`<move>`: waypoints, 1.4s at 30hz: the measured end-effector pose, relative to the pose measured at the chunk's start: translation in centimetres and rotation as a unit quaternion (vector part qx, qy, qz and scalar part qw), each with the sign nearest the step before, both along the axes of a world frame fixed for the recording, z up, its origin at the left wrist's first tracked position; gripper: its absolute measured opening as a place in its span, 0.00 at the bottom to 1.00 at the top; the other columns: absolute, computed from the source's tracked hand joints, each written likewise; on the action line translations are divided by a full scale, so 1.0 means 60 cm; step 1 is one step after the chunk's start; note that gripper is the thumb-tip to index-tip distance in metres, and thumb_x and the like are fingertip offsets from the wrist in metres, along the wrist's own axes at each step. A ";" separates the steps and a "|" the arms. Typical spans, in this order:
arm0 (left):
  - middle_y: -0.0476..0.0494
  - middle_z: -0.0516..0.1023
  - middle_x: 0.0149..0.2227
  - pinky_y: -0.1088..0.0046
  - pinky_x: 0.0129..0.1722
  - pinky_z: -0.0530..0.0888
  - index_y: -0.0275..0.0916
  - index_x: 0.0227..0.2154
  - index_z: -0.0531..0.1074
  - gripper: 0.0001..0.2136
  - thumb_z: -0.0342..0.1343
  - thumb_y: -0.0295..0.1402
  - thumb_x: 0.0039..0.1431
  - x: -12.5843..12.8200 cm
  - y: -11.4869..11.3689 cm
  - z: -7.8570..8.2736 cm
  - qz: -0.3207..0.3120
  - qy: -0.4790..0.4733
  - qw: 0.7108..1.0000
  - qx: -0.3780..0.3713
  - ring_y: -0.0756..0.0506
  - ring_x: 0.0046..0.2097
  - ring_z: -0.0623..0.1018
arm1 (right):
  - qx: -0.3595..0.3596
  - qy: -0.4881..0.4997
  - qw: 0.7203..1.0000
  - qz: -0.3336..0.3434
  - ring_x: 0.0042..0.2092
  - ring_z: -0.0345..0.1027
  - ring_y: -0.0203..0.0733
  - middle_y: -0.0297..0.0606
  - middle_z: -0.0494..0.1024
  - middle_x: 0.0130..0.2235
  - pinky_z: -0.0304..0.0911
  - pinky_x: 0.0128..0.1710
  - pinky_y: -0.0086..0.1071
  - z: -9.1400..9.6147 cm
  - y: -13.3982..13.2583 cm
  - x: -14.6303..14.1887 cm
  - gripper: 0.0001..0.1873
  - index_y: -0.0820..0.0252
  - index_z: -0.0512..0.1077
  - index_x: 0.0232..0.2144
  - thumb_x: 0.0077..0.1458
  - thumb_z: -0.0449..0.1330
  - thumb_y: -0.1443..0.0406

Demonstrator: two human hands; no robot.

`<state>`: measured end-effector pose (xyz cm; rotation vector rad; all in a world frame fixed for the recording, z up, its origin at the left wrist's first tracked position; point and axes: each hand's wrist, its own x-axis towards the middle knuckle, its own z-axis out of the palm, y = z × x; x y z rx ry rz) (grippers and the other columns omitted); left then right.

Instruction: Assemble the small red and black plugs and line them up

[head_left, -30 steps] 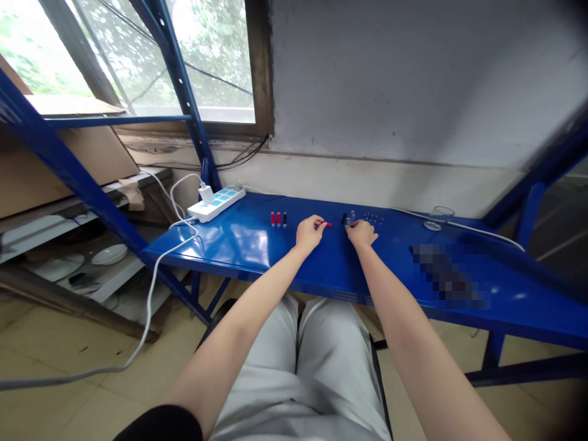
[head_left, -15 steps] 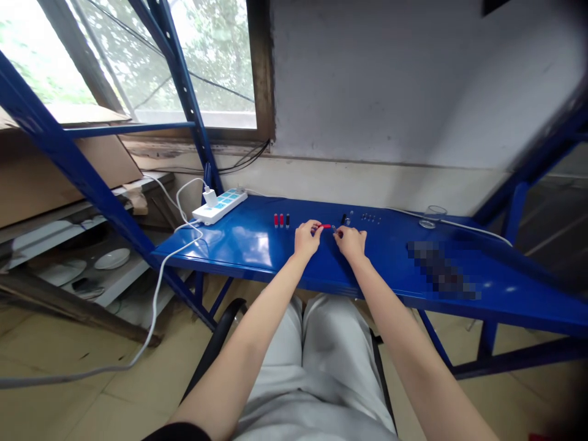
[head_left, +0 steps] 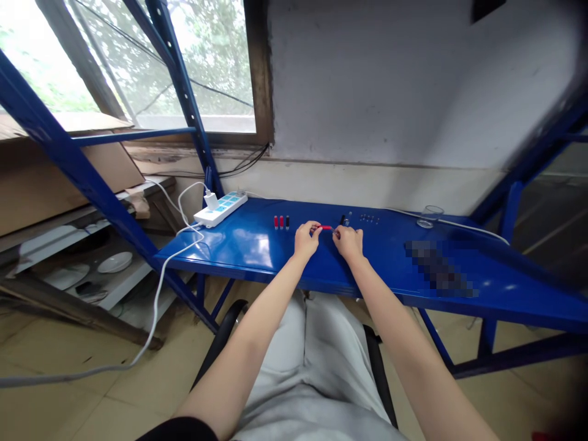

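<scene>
My left hand (head_left: 307, 239) is curled on the blue metal shelf (head_left: 257, 245), pinching a small red plug-like part (head_left: 325, 227) that points to the right. My right hand (head_left: 349, 241) sits close beside it, fingers closed, its fingertips meeting the red part's tip; whatever it pinches is too small to name. Just beyond the hands stand a black part (head_left: 342, 218) and a small metal piece (head_left: 348, 215). To the left stand two red parts (head_left: 278, 221) and a black one (head_left: 287, 221) in a row.
A white power strip (head_left: 219, 207) with a plugged charger and a white cable lies at the shelf's left back. Several small dark pieces (head_left: 371, 217) lie right of the hands, a glass dish (head_left: 430, 215) further right. Blue rack posts and cardboard stand to the left.
My right hand has moved left from the black part until its fingertips meet the red part in my left hand. The view has shifted slightly.
</scene>
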<state>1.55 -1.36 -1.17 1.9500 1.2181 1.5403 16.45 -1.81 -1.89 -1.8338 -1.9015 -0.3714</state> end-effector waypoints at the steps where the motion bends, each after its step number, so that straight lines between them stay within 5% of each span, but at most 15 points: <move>1: 0.43 0.76 0.34 0.72 0.41 0.71 0.38 0.33 0.71 0.05 0.52 0.30 0.56 0.000 0.000 0.000 -0.007 -0.002 1.000 0.002 0.49 0.36 0.73 | 0.003 -0.006 1.000 0.004 0.34 0.64 0.41 0.40 0.76 0.30 0.41 0.34 0.34 0.000 0.000 0.000 0.08 0.61 0.68 0.29 0.55 0.49 0.68; 8: 0.44 0.76 0.33 0.71 0.40 0.71 0.37 0.33 0.73 0.06 0.54 0.32 0.54 0.003 0.003 -0.009 -0.040 -0.015 0.999 0.002 0.49 0.34 0.74 | 0.033 -0.051 0.998 -0.007 0.30 0.63 0.38 0.40 0.75 0.28 0.39 0.34 0.34 0.004 -0.006 -0.001 0.10 0.63 0.68 0.28 0.54 0.47 0.70; 16: 0.45 0.77 0.31 0.72 0.38 0.72 0.37 0.31 0.73 0.04 0.55 0.30 0.52 0.003 0.003 -0.009 -0.074 0.013 0.997 -0.015 0.50 0.32 0.75 | 0.058 -0.092 0.991 0.074 0.29 0.62 0.39 0.41 0.75 0.27 0.40 0.35 0.35 0.011 -0.013 -0.009 0.10 0.64 0.69 0.27 0.54 0.49 0.69; 28: 0.45 0.77 0.33 0.73 0.38 0.71 0.38 0.36 0.72 0.07 0.54 0.31 0.53 0.003 0.003 -0.008 -0.074 -0.011 0.997 -0.001 0.51 0.33 0.74 | 0.029 0.068 0.984 0.162 0.32 0.66 0.41 0.41 0.75 0.29 0.51 0.35 0.32 0.004 -0.005 -0.007 0.10 0.62 0.70 0.31 0.57 0.51 0.64; 35: 0.44 0.76 0.32 0.75 0.35 0.69 0.38 0.45 0.66 0.13 0.47 0.37 0.59 -0.029 -0.001 0.020 0.034 -0.136 0.989 0.057 0.50 0.34 0.74 | -0.005 0.278 0.946 0.167 0.30 0.67 0.38 0.38 0.75 0.28 0.61 0.33 0.30 0.012 0.009 -0.022 0.06 0.61 0.70 0.30 0.51 0.55 0.63; 42: 0.46 0.73 0.31 0.75 0.35 0.68 0.38 0.43 0.64 0.10 0.43 0.34 0.61 -0.144 0.020 0.039 0.161 -0.210 0.960 0.097 0.51 0.33 0.73 | -0.129 0.279 0.942 0.135 0.32 0.70 0.38 0.40 0.77 0.30 0.62 0.32 0.28 0.036 0.040 -0.071 0.05 0.62 0.72 0.28 0.49 0.58 0.65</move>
